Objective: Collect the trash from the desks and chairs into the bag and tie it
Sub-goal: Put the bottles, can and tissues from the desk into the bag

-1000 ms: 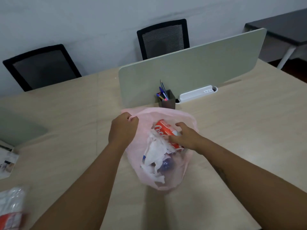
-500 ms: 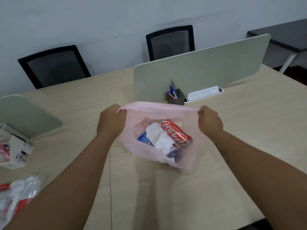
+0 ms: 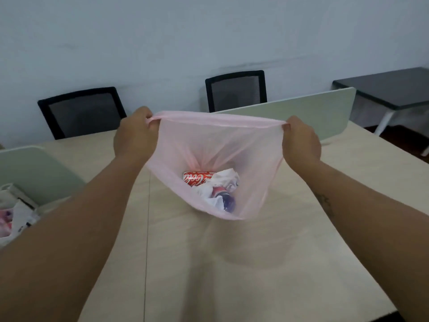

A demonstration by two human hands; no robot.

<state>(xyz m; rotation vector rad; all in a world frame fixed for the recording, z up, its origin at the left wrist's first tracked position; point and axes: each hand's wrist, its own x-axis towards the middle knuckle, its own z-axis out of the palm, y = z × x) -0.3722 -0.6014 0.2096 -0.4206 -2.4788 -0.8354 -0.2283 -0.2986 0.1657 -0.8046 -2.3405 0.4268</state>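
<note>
Pale wood tabletop [image 3: 209, 263] fills the near ground, with a thin seam running away from 6 o'clock. Two bare forearms reach out over it, one from 8 o'clock and one from 4 o'clock.

Between them, at the centre, hangs a thin pink bag [image 3: 243, 147] with its mouth turned toward the viewer. Whether its bottom touches the wood cannot be told. Low inside it a red cola can [image 3: 197, 178] lies on its side. Crumpled white paper [image 3: 224, 180] presses against the can at its 3 o'clock. A bottle [image 3: 226, 202] with a blue body lies at 6 o'clock of the can, half wrapped in the paper.

The left hand [image 3: 134, 138] has its grip pinched on the rim at the bag's 10 o'clock corner. The right hand [image 3: 301, 140] has its grip pinched on the rim at the 2 o'clock corner. The rim is stretched taut between them.

At 9 o'clock, white packaging [image 3: 14, 212] with pink print lies at the frame edge, just in front of a pale green divider [image 3: 30, 170]. A second divider [image 3: 313, 110] stands behind the bag toward 2 o'clock.

Beyond the tabletop a black mesh chair [image 3: 81, 110] stands at 10 o'clock and a second chair [image 3: 236, 89] at 12 o'clock. A dark side table [image 3: 390, 89] on a white leg stands at 2 o'clock. A pale blue-grey wall [image 3: 209, 31] rises behind them all.
</note>
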